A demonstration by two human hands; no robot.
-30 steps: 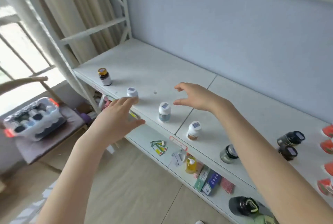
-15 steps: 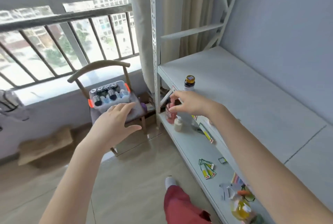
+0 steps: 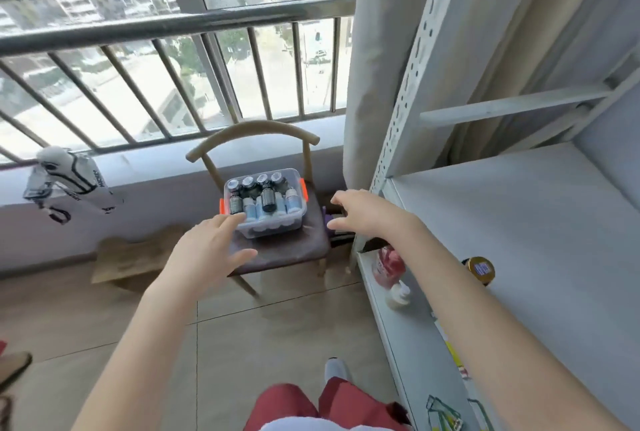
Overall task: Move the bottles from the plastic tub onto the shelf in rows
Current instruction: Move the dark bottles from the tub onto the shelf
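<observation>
A clear plastic tub (image 3: 277, 228) with orange side clips sits on a chair seat and holds several bottles (image 3: 266, 196), dark ones and pale blue ones. My left hand (image 3: 207, 250) hovers open just in front of the tub's near left corner. My right hand (image 3: 360, 212) is open too, to the right of the tub, holding nothing. The white shelf (image 3: 540, 233) runs along the right. One brown bottle with a gold cap (image 3: 479, 269) stands near its front edge, partly hidden behind my right forearm.
The wooden chair (image 3: 284, 250) stands by a window with a metal railing (image 3: 166, 25). A perforated shelf post (image 3: 408, 84) and a curtain rise right of the chair. A lower shelf (image 3: 412, 333) holds small items. A low wooden stool (image 3: 138, 254) stands to the left.
The view has swung left from the shelf's row of bottles to the chair and tub. Both hands have moved away from the shelf toward the tub, still open.
</observation>
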